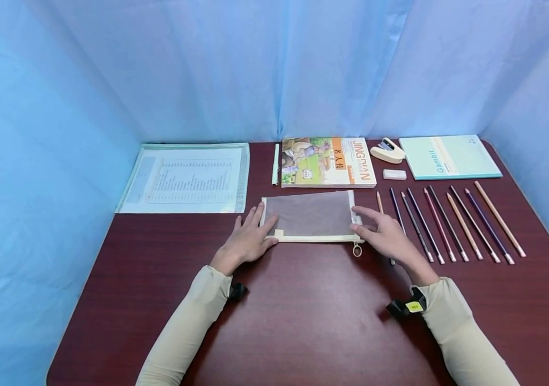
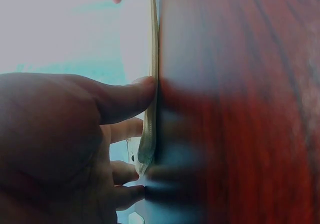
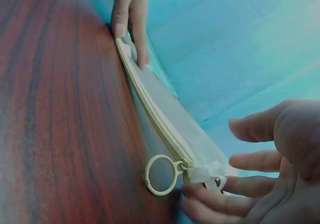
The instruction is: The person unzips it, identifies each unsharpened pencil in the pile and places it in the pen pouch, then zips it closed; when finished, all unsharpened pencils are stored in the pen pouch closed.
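A mesh zip pouch [image 1: 308, 214] with a cream zip along its near edge lies flat on the table. My left hand [image 1: 247, 238] rests with spread fingers on its left end, the thumb on the zip edge in the left wrist view. At the other end is my right hand [image 1: 387, 236], its fingers loosely bent around the pouch's right edge. In the right wrist view a thumb [image 3: 255, 126] stands apart from the pouch, while lower fingers reach by the end tab. A ring zip pull [image 3: 161, 175] hangs off the zip's right end.
Several pencils [image 1: 460, 217] lie in a row to the right. Along the back are a document folder [image 1: 185, 179], a pen [image 1: 275, 163], a book [image 1: 325, 163], a cream sharpener [image 1: 387, 153], an eraser [image 1: 394, 175] and a notebook [image 1: 450, 156]. Blue curtains [image 1: 207, 69] surround the table.
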A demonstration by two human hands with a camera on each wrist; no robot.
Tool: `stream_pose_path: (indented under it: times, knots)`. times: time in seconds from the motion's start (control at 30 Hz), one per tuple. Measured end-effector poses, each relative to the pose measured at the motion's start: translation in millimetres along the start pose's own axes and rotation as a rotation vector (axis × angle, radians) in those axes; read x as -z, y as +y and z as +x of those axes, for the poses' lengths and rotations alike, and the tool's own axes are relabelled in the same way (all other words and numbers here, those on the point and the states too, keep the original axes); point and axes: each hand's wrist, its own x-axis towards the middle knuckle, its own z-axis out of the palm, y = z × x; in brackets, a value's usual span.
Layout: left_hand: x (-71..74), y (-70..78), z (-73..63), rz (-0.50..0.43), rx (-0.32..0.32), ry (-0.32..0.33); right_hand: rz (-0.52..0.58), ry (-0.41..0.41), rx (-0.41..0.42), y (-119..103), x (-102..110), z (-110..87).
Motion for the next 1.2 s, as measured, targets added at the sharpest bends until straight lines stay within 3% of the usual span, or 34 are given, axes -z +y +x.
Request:
stream_pose_path:
  times: [0.2,0.37,0.47,0.63,0.83,0.97,1.07,1.2]
  knots:
    - [1.1,0.2,-0.8,0.004,-0.006,0.004,0.201,-0.047,-0.065,10,-3,7.0]
    - [3.5,3.8,-1.2,0.014,0.002,0.013,0.247,-0.037,-0.088,17,-5,8.8]
    - [5.2,12.3,-4.6,0.047,-0.018,0.056,0.255,-0.035,-0.091,20,-6,9.7]
    - [4.8,45.9,-13.0,0.041,-0.150,0.128,0.285,-0.037,-0.112,20,-6,10.3]
    - [-6.2,97.2,-16.0,0.015,-0.313,0.074,0.322,-0.040,-0.112,21,-5,11.2]
    - [-18.9,121.2,-7.4,0.039,-0.390,0.096,0.341,-0.044,-0.102,23,-5,11.6]
    - [-27.4,132.8,2.2,0.003,-0.412,0.110,0.350,-0.047,-0.100,25,-5,11.4]
    - [-35.8,143.3,15.2,-0.105,-0.370,0.129,0.376,-0.047,-0.101,26,-7,11.0]
